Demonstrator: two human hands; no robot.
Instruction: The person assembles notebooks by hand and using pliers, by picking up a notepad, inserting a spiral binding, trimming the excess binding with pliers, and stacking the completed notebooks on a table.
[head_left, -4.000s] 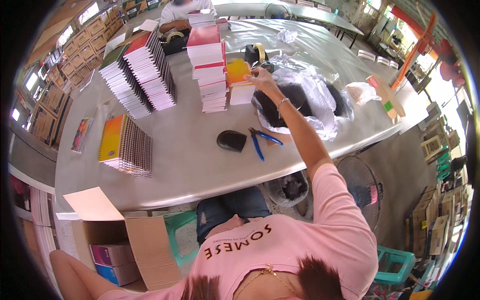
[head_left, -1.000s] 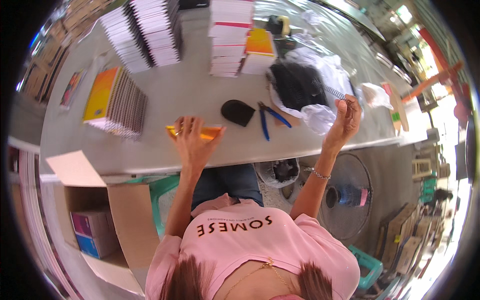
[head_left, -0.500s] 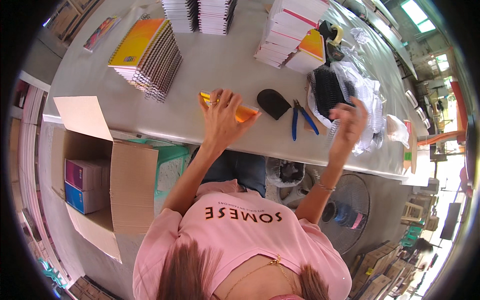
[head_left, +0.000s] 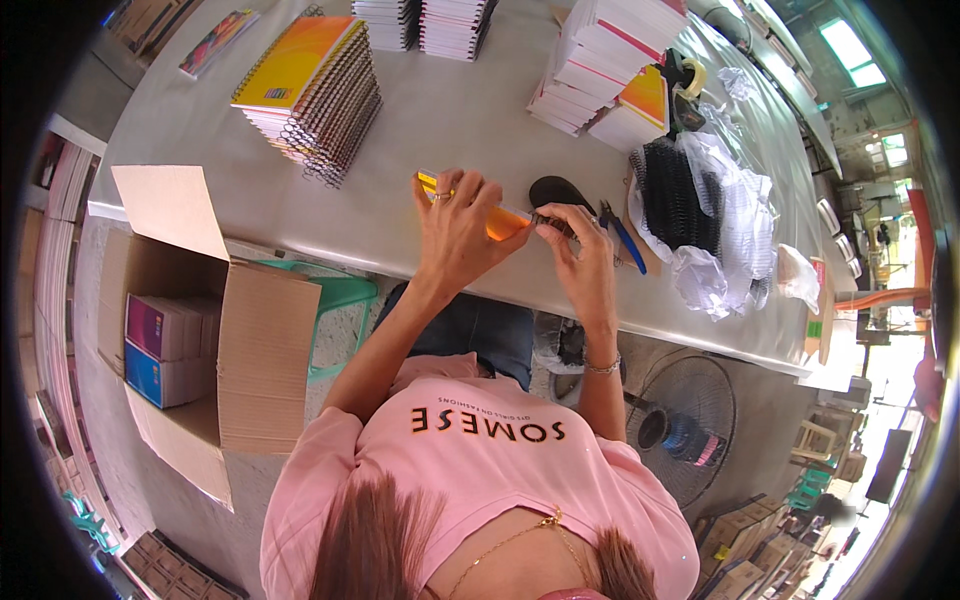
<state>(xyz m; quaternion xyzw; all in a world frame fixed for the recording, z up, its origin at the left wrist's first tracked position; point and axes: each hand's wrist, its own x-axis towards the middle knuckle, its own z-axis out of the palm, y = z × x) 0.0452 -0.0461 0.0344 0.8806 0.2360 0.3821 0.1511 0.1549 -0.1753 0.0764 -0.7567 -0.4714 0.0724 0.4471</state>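
You are in what looks like a notebook-binding workshop: your table bears spiral-bound notebooks at left, paper stacks far right, black binding coils and blue-handled cutters at right.

A grey bench is carrying a stack of yellow-covered spiral notebooks toward its left end, a colourful booklet lying flat just beyond. Dark-bound stacks are standing farther back; red-and-white page stacks are rising rightward. Blue-handled pliers are lying near black coils and white wrapping.
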